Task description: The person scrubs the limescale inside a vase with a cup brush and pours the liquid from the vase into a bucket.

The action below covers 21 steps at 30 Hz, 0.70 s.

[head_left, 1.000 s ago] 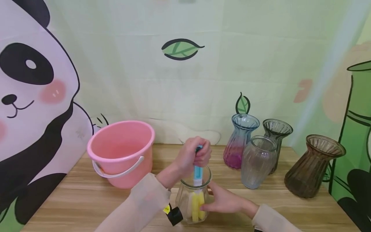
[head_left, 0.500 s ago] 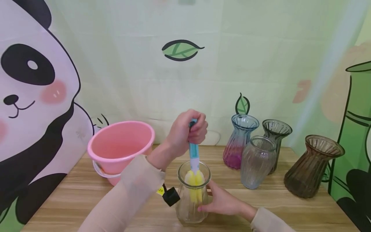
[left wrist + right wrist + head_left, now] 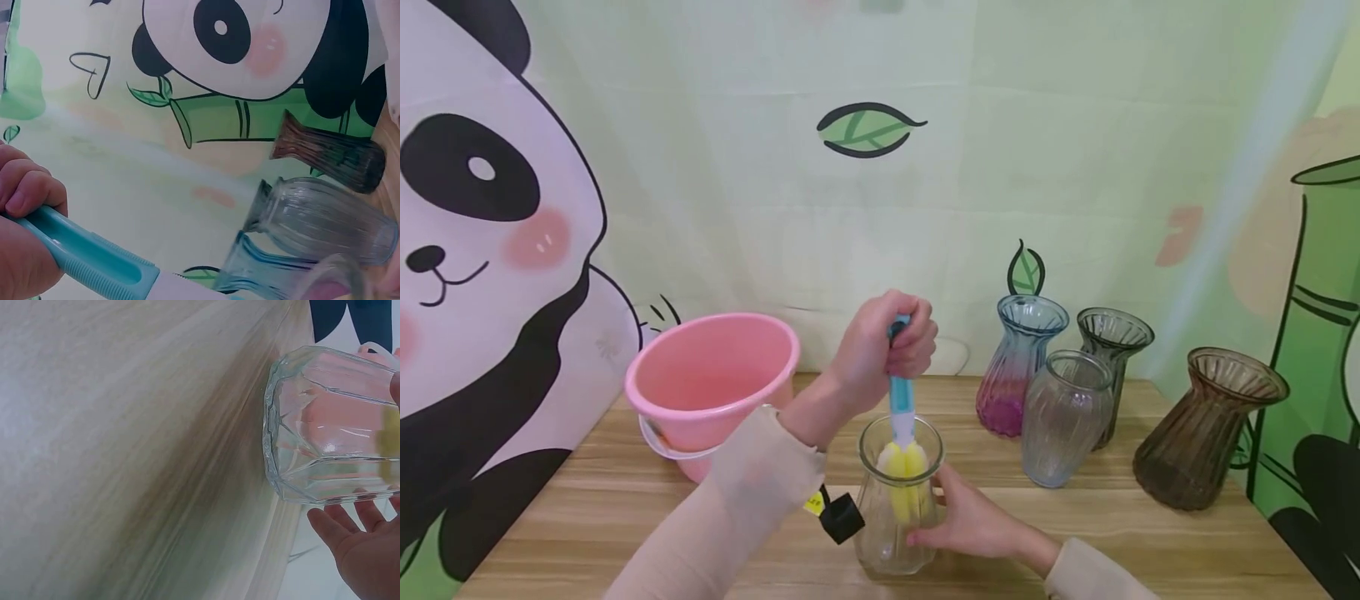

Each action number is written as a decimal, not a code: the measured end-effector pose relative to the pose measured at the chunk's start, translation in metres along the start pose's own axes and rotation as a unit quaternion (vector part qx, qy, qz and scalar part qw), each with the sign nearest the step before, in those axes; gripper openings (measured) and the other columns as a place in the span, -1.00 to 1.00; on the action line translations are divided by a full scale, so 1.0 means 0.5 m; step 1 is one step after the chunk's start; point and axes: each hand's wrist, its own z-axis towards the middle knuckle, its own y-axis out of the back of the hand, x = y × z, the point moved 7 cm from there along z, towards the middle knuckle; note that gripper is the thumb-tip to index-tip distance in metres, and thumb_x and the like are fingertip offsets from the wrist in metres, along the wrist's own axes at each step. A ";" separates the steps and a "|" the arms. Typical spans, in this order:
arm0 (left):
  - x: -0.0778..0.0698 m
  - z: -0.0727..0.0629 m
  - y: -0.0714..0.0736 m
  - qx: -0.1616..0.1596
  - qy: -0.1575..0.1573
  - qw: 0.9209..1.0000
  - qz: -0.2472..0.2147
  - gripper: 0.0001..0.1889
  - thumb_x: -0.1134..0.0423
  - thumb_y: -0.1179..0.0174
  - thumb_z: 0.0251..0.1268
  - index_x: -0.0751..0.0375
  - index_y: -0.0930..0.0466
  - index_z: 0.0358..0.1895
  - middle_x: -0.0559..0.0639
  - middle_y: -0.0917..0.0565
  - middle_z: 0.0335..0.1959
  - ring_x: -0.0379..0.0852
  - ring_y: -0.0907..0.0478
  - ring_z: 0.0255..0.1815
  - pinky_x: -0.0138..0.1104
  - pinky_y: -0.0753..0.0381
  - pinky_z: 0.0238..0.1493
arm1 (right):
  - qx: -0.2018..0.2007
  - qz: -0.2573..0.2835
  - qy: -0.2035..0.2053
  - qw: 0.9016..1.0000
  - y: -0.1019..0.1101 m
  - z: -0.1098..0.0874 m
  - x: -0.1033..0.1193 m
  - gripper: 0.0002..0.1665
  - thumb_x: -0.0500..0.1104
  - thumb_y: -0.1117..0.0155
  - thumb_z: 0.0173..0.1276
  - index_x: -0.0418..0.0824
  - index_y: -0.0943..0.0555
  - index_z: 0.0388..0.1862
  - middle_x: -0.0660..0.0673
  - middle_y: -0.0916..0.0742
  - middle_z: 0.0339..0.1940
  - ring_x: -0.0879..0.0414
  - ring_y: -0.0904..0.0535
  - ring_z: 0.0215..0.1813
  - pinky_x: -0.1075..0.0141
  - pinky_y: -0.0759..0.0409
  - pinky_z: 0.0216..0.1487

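Observation:
My left hand (image 3: 880,346) grips the blue handle of a bottle brush (image 3: 902,398), fist wrapped round it above a clear glass vase (image 3: 880,533). The brush's yellow sponge head sits partly inside the vase's mouth. In the left wrist view, fingers and thumb curl about the teal handle (image 3: 106,256). Low on the vase's right side, my right hand (image 3: 973,517) holds the glass between thumb and fingers. The right wrist view has the vase (image 3: 337,425) lying sideways in the picture, with the right hand (image 3: 369,550) curved around its wall.
A pink bucket (image 3: 715,400) with a white handle stands left. To the right are a blue-purple vase (image 3: 1011,400), a clear ribbed vase (image 3: 1060,433), a dark grey vase (image 3: 1116,342) and a brown vase (image 3: 1195,450). A printed cloth (image 3: 880,217) hangs behind the wooden table (image 3: 602,517).
My left hand has drawn the brush upward, lifting its sponge from the vase's bottom to its mouth. In the last half second it has barely moved. The right hand stays on the vase.

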 end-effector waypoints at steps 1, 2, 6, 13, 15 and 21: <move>0.011 -0.004 0.004 -0.004 0.002 1.000 0.000 -0.59 0.30 0.38 0.20 0.06 -0.04 -0.84 -0.20 -0.08 -0.90 -0.25 0.06 -0.86 -0.40 0.12 -0.77 | 0.001 0.000 -0.002 1.000 -0.001 0.000 0.000 0.08 0.04 -0.46 -0.04 -0.25 -0.08 0.34 -0.23 -0.38 0.25 -0.16 -0.34 0.26 0.00 -0.44 0.15; 0.022 -0.008 0.009 -0.008 0.003 1.000 -0.001 -0.59 0.30 0.38 0.21 0.06 -0.04 -0.84 -0.20 -0.08 -0.90 -0.25 0.06 -0.86 -0.40 0.12 -0.76 | 0.001 0.001 -0.004 1.000 -0.001 0.001 0.000 0.08 0.04 -0.46 -0.04 -0.25 -0.08 0.34 -0.23 -0.37 0.26 -0.15 -0.34 0.26 0.01 -0.44 0.14; 0.072 -0.027 0.027 -0.024 0.022 0.999 -0.006 -0.59 0.29 0.37 0.20 0.06 -0.04 -0.85 -0.21 -0.08 -0.90 -0.26 0.05 -0.86 -0.41 0.12 -0.76 | 0.003 0.001 -0.009 1.000 -0.003 0.001 -0.001 0.04 0.05 -0.44 -0.02 -0.22 -0.10 0.33 -0.18 -0.38 0.24 -0.09 -0.35 0.23 0.05 -0.47 0.11; 0.134 -0.052 0.037 -0.021 0.042 0.999 0.007 -0.60 0.29 0.38 0.22 0.08 -0.03 -0.82 -0.21 -0.09 -0.89 -0.26 0.03 -0.86 -0.44 0.06 -0.77 | 0.003 0.010 -0.017 1.000 -0.007 -0.004 -0.002 0.03 0.05 -0.41 0.03 -0.23 -0.05 0.33 -0.15 -0.37 0.21 -0.03 -0.35 0.19 0.08 -0.45 0.08; 0.139 -0.052 0.035 -0.015 0.036 0.999 0.017 -0.60 0.28 0.37 0.23 0.07 -0.03 -0.82 -0.22 -0.10 -0.88 -0.27 0.03 -0.85 -0.44 0.05 -0.77 | 0.014 0.013 -0.016 1.000 -0.007 -0.007 -0.002 0.05 0.04 -0.39 0.06 -0.24 0.01 0.35 -0.18 -0.34 0.23 -0.06 -0.31 0.23 0.03 -0.43 0.11; 0.135 -0.056 0.036 -0.005 0.022 0.999 0.032 -0.60 0.27 0.38 0.25 0.07 -0.03 -0.81 -0.24 -0.11 -0.87 -0.27 0.03 -0.84 -0.44 0.04 -0.77 | 0.091 0.015 -0.006 0.996 -0.003 -0.002 0.008 0.10 0.01 -0.33 0.13 -0.17 0.14 0.44 -0.23 -0.22 0.37 -0.13 -0.19 0.36 0.05 -0.42 0.15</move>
